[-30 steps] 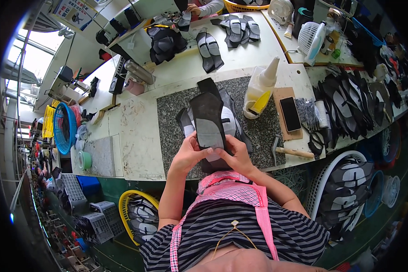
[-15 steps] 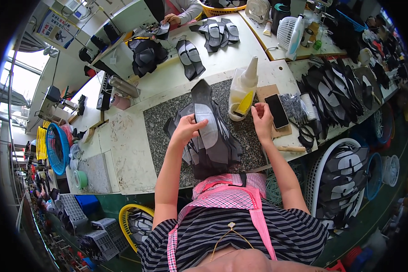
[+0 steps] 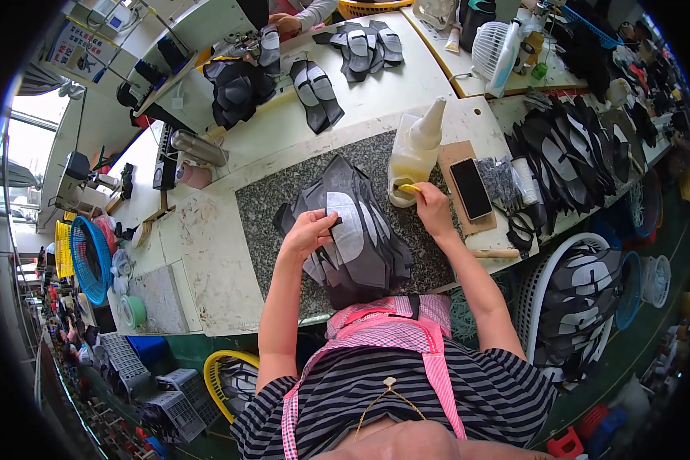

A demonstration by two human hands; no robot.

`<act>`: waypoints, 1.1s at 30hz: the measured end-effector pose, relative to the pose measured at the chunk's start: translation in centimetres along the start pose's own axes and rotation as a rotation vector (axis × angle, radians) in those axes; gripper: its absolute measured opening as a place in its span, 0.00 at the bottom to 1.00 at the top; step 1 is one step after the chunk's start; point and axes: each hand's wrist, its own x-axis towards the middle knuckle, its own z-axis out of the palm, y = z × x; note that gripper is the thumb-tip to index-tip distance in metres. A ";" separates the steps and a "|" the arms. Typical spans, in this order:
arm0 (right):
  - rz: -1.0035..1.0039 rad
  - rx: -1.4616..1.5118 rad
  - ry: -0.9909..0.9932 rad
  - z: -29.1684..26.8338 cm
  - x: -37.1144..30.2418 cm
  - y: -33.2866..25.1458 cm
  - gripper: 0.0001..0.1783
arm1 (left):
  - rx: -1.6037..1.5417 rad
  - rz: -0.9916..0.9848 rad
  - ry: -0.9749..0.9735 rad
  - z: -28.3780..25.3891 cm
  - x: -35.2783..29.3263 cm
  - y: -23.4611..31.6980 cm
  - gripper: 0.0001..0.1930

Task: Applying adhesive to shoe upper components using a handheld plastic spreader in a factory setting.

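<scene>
On a speckled stone slab (image 3: 264, 253) lies a stack of dark grey cut pieces (image 3: 372, 264); the top one carries a light grey patch (image 3: 346, 222). My left hand (image 3: 309, 232) pinches the left edge of this top piece, thumb over the patch. My right hand (image 3: 435, 207) grips a flat yellow tool (image 3: 409, 188), possibly a spreader. Its far end reaches the dark opening low on a whitish plastic bottle (image 3: 408, 161) with a long cone nozzle. The tool's tip is hidden in that opening.
Right of the bottle are a black phone (image 3: 470, 188) on cardboard, black scissors (image 3: 520, 230) and a thread spool (image 3: 524, 180). More dark pieces (image 3: 563, 149) lie beyond. A white basket (image 3: 525, 310) stands below the table edge. Across the table, another person's hand (image 3: 286, 24) handles similar pieces.
My right hand has closed on the yellow tool and turned it at the bottle's opening. The upper end of the top dark piece no longer sticks up. Across the table, the other person has moved a piece.
</scene>
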 end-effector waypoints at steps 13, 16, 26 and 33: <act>0.225 0.382 -0.023 4.3 4.4 -6.8 0.08 | -0.008 -0.022 0.071 0.5 0.3 0.1 0.10; 0.226 0.343 -0.041 6.9 6.5 -4.4 0.08 | -0.014 0.003 0.103 0.9 0.4 0.2 0.10; 0.305 0.466 -0.202 4.5 6.8 -5.8 0.05 | -0.037 -0.010 0.086 0.7 -0.1 0.2 0.11; 0.155 0.319 0.014 6.5 8.2 -4.1 0.06 | -0.051 -0.014 0.123 0.8 0.1 -0.3 0.11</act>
